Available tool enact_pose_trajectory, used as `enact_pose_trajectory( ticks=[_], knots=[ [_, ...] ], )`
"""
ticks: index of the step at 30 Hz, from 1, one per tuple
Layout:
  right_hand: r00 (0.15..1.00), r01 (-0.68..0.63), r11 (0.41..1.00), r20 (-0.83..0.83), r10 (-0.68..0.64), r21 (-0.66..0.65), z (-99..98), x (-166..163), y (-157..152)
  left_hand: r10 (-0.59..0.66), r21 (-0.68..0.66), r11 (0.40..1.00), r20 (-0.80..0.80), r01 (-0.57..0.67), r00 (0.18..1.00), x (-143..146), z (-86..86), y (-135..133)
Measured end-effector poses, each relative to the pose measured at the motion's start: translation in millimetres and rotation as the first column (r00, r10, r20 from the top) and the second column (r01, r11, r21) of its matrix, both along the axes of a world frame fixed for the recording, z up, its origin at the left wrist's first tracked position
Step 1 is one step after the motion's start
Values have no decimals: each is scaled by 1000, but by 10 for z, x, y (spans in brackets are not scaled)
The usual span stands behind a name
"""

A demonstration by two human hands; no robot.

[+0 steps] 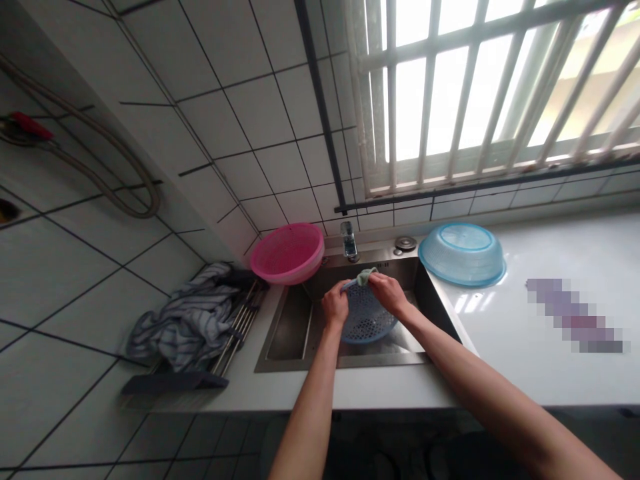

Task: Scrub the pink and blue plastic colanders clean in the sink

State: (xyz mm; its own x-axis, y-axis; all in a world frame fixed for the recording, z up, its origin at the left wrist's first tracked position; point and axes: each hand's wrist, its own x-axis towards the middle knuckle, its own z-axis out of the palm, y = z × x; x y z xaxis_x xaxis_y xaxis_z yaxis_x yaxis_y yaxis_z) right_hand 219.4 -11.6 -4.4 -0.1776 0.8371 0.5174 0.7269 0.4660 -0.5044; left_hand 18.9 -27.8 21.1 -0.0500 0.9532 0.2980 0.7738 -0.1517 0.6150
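Note:
A blue-grey plastic colander (367, 317) with many holes is held tilted over the steel sink (297, 333). My left hand (335, 303) is closed on its rim at the left side. At the top of the rim, my right hand (388, 292) is closed on a pale green cloth (367, 275), which is folded over the edge and touches the colander. Part of the colander's right side is hidden behind my right hand and wrist. The faucet (349, 240) stands just behind the sink.
A pink basket (290, 253) rests at the sink's back left corner. An upside-down light blue basket (464, 253) sits on the counter to the right, with a blurred-out item (575, 317) beyond. Striped cloth (193, 317) lies on a rack (240, 330) at left.

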Motion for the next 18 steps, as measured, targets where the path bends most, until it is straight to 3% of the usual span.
enact_pose_trajectory(
  ticks=[3, 6, 9, 14, 18],
  knots=[
    [972, 186, 979, -132, -195, -80, -52, 241, 92, 192, 44, 979, 102, -197, 976, -132, -2, 34],
    [948, 270, 958, -147, -282, -99, -82, 345, 113, 196, 60, 977, 101, -202, 975, -147, -20, 51],
    [965, 236, 971, -106, -239, -36, -56, 234, 59, 94, 68, 993, 52, -97, 994, -67, -31, 44],
    [998, 46, 999, -36, -47, -17, 2, 44, 0, -36, 15, 999, 2, 36, 999, -44, -12, 32],
    [988, 80, 993, -128, -90, -87, -35, 192, 62, 140, 61, 988, 67, -144, 988, -185, -8, 59]
  ],
)
